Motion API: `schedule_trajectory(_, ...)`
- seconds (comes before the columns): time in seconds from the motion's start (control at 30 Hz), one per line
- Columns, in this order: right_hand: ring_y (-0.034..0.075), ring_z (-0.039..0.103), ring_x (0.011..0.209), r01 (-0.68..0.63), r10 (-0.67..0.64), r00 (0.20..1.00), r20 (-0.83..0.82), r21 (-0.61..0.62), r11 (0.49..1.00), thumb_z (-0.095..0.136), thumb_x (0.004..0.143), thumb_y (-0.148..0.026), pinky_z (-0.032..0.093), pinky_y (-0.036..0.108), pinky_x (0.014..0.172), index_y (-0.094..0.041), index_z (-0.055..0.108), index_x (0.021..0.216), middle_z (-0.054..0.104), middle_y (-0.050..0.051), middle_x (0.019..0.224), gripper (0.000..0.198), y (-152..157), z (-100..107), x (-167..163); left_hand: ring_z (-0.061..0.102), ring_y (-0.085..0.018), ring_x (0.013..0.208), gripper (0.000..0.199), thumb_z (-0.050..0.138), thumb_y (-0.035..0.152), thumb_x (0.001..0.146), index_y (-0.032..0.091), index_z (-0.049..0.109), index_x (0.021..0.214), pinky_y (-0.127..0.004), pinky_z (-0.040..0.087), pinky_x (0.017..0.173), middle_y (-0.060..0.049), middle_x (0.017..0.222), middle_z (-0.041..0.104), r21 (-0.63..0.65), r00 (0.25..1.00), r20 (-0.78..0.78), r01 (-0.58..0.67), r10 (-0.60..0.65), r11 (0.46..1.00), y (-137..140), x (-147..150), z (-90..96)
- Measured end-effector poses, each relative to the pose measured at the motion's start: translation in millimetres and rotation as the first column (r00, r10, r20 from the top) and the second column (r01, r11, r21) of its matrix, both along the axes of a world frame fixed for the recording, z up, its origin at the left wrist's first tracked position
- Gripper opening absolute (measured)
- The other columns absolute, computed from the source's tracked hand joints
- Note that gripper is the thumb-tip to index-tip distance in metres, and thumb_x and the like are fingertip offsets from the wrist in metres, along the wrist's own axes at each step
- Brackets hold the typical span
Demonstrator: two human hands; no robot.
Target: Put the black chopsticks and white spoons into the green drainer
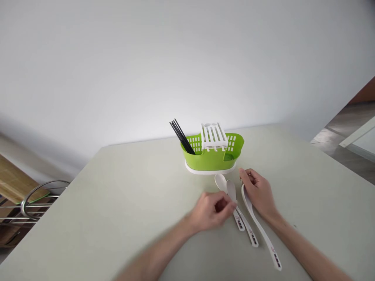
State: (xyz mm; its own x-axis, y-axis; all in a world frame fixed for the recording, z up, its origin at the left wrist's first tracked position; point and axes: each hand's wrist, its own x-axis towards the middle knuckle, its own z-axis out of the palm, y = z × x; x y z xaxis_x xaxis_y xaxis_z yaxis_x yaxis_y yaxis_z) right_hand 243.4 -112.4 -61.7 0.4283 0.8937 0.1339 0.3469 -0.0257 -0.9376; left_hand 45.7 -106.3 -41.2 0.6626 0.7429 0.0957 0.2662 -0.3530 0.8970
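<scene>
Both forearms reached in from the near edge of the desk (117, 203) toward its middle. The left hand (212, 212) lay knuckles up, blurred, its fingers curled together over the handles of two white spoons (231, 191); whether its grip actually pinched a handle could not be told. The right hand (258, 191) rested palm down just beside it, fingers loosely bent, its grip half spread and touching the bowl end of a third white spoon (260, 230), whose handle ran back toward the near right edge. All three spoons lay flat, side by side, bowls toward the far edge. Just beyond them stood a green cutlery drainer (212, 158) with a white insert (213, 136) and black chopsticks (182, 137) leaning in its left end.
</scene>
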Motion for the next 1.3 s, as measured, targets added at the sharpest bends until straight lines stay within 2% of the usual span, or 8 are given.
schedule_trajectory(0.2,0.015,0.041,0.053,0.001,0.001,0.999,-0.054,0.041,0.999,0.055,0.096,-0.069,0.036,0.026,0.050,-0.024,0.049,0.066,0.045,-0.004,0.056,0.054,-7.4,5.5,-15.1,0.050,-0.011,0.054,0.040,0.063,0.054,0.094,0.019,0.071,0.080,-0.024,0.041,0.052,-0.002,0.062,0.064,0.086,0.990,-0.078,0.120,-0.113,0.989,-3.5,2.2,2.1)
schedule_trajectory(0.47,0.015,0.043,0.054,-0.097,0.100,0.991,-0.085,0.041,0.994,0.056,0.097,-0.066,0.037,0.025,0.051,-0.024,0.051,0.066,0.045,-0.004,0.056,0.052,-15.2,4.0,-30.9,0.046,-0.010,0.050,0.046,0.073,0.056,0.084,0.019,0.056,0.063,-0.025,0.037,0.049,0.001,0.058,0.060,0.045,0.994,-0.090,0.057,-0.053,0.997,-1.8,5.7,-2.8)
schedule_trajectory(0.67,0.014,0.044,0.053,-0.136,0.142,0.977,-0.158,0.049,0.989,0.063,0.092,-0.066,0.038,0.025,0.047,-0.023,0.054,0.067,0.049,-0.003,0.058,0.051,-13.3,5.6,-26.8,0.043,-0.010,0.050,0.036,0.064,0.044,0.089,0.019,0.055,0.065,-0.025,0.032,0.048,0.002,0.057,0.054,-0.037,0.995,-0.086,0.051,-0.054,0.998,2.5,5.0,1.8)
schedule_trajectory(0.83,0.013,0.042,0.041,-0.138,0.138,0.934,-0.329,0.024,0.990,0.064,0.091,-0.068,0.033,0.026,0.036,-0.025,0.053,0.069,0.049,-0.005,0.053,0.050,-10.7,9.0,-24.5,0.045,-0.011,0.052,0.048,0.048,0.057,0.100,0.018,0.062,0.077,-0.025,0.035,0.050,0.001,0.061,0.056,-0.229,0.994,-0.001,0.104,-0.107,0.968,10.6,0.7,5.7)
schedule_trajectory(0.97,0.012,0.043,0.037,-0.144,0.151,0.929,-0.337,0.047,0.988,0.061,0.093,-0.069,0.036,0.026,0.038,-0.025,0.051,0.067,0.050,-0.005,0.049,0.053,-5.1,6.8,-19.5,0.043,-0.011,0.051,0.060,0.042,0.070,0.100,0.019,0.053,0.070,-0.026,0.035,0.051,0.002,0.059,0.052,-0.354,0.996,0.087,0.064,-0.036,0.933,14.9,-1.7,6.0)
schedule_trajectory(1.07,0.011,0.044,0.037,-0.141,0.149,0.930,-0.336,0.049,0.989,0.062,0.093,-0.071,0.034,0.025,0.038,-0.024,0.052,0.068,0.054,-0.004,0.053,0.054,0.9,-0.4,-13.2,0.039,-0.011,0.045,0.058,0.041,0.072,0.100,0.020,0.054,0.076,-0.025,0.033,0.047,0.004,0.053,0.048,-0.393,0.992,0.122,0.024,0.027,0.919,16.4,-3.8,3.6)
schedule_trajectory(1.2,0.012,0.046,0.039,-0.152,0.155,0.922,-0.354,0.035,0.988,0.061,0.092,-0.073,0.034,0.025,0.039,-0.024,0.054,0.071,0.055,-0.004,0.054,0.054,7.2,-10.8,-6.3,0.042,-0.010,0.042,0.055,0.043,0.071,0.100,0.019,0.058,0.090,-0.023,0.033,0.043,0.004,0.053,0.054,-0.318,0.984,0.117,-0.094,0.137,0.944,18.6,-13.3,6.9)
schedule_trajectory(1.3,0.012,0.045,0.040,-0.164,0.168,0.923,-0.347,0.041,0.986,0.061,0.091,-0.074,0.034,0.025,0.040,-0.023,0.054,0.071,0.055,-0.003,0.052,0.055,9.9,-15.5,-4.0,0.044,-0.009,0.039,0.052,0.046,0.070,0.099,0.018,0.057,0.101,-0.022,0.033,0.038,0.001,0.065,0.066,-0.237,0.953,0.129,-0.238,0.273,0.942,24.1,-29.1,26.8)
